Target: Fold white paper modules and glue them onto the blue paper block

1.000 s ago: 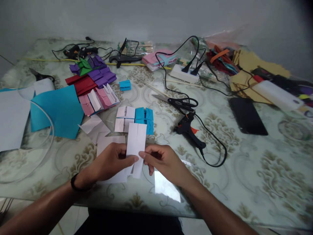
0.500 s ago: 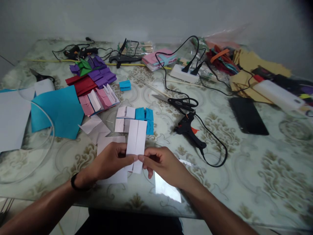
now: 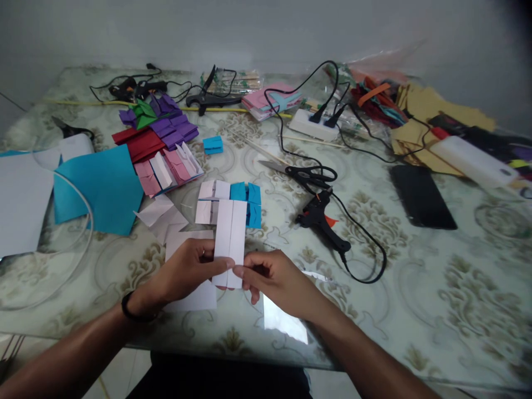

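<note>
A white paper strip, its two long sides folded in to a centre seam, is held upright above the table. My left hand pinches its left edge, thumb on the front and fingers behind. At the lower right edge, my right hand grips the same paper between thumb and fingers. Behind the strip lie folded white pieces and blue pieces, partly covered by it. White paper sheets lie under and beside my left hand.
A black glue gun and scissors lie right of centre, near a white power strip with black cords. A phone is farther right. Blue paper and folded pink pieces lie to the left.
The folded white paper has shifted slightly up and to the left, and stands a little straighter. Both hands keep hold of it; my thumbs have moved slightly.
</note>
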`<state>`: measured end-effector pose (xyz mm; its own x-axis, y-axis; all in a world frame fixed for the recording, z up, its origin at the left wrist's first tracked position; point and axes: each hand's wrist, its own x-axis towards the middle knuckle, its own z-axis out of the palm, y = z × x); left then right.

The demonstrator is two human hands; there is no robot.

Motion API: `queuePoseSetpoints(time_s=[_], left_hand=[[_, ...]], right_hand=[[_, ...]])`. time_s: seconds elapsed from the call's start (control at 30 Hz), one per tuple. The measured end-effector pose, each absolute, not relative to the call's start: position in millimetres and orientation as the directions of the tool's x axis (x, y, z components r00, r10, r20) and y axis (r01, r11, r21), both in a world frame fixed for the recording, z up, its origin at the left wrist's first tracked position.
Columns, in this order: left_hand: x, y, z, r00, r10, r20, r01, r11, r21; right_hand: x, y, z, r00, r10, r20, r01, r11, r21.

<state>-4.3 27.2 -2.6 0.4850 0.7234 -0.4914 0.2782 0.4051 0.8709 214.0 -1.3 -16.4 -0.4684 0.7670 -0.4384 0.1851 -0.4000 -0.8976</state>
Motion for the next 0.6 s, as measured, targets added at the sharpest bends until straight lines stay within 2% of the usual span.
queuePoseSetpoints(time_s=[0.13, 0.6], left_hand=[[-4.4, 27.8, -4.6, 0.495, 0.716, -0.492, 0.248, 0.426, 0.870], [-4.7, 26.4, -1.4, 0.453, 0.760, -0.466, 0.226, 0.408, 0.885]], right_hand=[[213.0, -0.3, -14.6, -0.437, 0.782, -0.444, 0.224, -0.383, -0.896], [210.4, 0.5, -11.4, -0.413, 0.818, -0.400, 0.204, -0.345, -0.916]])
